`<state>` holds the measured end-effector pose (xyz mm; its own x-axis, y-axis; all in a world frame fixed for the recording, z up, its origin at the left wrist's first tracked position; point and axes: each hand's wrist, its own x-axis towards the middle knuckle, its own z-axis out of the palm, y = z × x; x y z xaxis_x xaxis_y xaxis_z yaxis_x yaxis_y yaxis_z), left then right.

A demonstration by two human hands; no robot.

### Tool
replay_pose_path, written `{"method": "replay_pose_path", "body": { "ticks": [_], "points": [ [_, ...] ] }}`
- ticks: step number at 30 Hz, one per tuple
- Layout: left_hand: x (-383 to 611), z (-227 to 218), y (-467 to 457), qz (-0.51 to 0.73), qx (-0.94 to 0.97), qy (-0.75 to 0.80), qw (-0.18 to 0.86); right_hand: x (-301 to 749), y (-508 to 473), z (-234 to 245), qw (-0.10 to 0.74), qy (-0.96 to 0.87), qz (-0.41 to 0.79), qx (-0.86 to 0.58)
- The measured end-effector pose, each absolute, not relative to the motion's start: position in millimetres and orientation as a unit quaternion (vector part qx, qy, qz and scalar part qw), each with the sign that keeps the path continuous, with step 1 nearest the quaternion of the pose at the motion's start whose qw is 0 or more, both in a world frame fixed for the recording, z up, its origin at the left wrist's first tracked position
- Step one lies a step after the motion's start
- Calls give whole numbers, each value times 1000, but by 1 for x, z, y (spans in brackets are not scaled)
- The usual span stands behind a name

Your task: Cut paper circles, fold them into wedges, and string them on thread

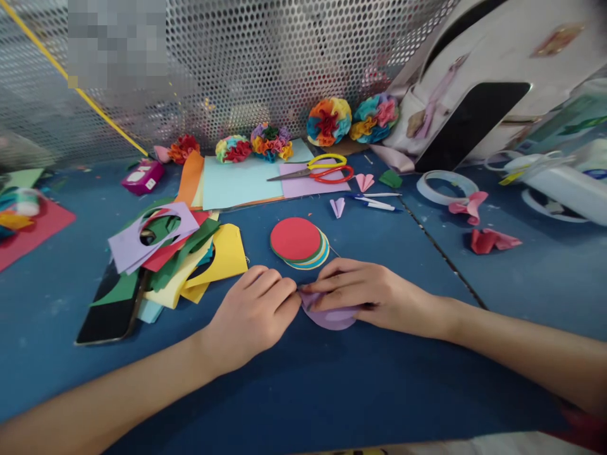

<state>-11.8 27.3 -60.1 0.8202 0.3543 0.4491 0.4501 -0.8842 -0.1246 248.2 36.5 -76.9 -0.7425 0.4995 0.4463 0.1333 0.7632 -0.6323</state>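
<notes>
A purple paper circle (334, 318) lies on the blue table beneath my right hand (374, 294), whose fingers press and pinch its left part. My left hand (258, 309) is curled, with thumb and forefinger closed at the circle's left edge; the exact grip is hidden by the fingers. Just behind the hands sits a stack of paper circles (294, 240), red on top with green, blue and cream edges below. Scissors (313, 167) with yellow and red handles rest on paper sheets (241, 180) farther back.
Paper offcuts with round holes (190, 249) partly cover a phone (114, 309) at left. Pens (377, 202), folded paper pieces (337, 207) and a tape roll (447, 185) lie right of centre. Ruffled paper flowers (329, 121) line the mesh panel. Another phone (474, 123) leans on a bag (512, 50).
</notes>
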Motion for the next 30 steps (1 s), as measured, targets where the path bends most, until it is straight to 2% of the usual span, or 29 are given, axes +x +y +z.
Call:
{"method": "replay_pose_path", "body": {
  "ticks": [12,30],
  "points": [
    [-11,-61,12,-177,-952,-214,131,250,34,-77,290,-902,265,-180],
    [-19,-57,8,-219,-946,-240,15,252,27,-71,215,-932,215,-199]
  ]
}}
